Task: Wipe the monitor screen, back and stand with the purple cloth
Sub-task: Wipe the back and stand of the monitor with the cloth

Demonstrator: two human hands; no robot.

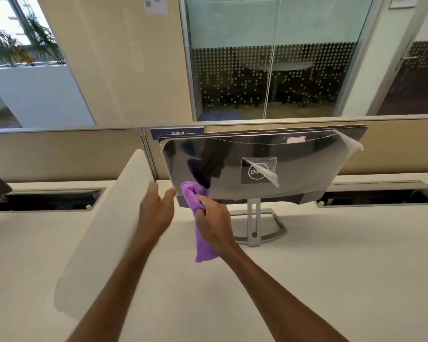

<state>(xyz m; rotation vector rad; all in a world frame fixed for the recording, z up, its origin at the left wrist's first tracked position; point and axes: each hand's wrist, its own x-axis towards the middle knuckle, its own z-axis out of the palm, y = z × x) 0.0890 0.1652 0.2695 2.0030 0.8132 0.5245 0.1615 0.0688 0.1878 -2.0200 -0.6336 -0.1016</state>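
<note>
Right hand [214,218] grips the bunched purple cloth [198,201] against the lower left corner of the monitor [257,166] back; left hand [156,211], fingers spread, at that edge. We judge the cloth soft; the monitor light on its stand [255,223], tippy, so brace the edge.

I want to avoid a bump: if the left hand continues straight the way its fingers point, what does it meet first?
Probably the lower left edge of the monitor: the left hand is open and its fingertips already reach toward that corner. Depth is unclear.
</note>
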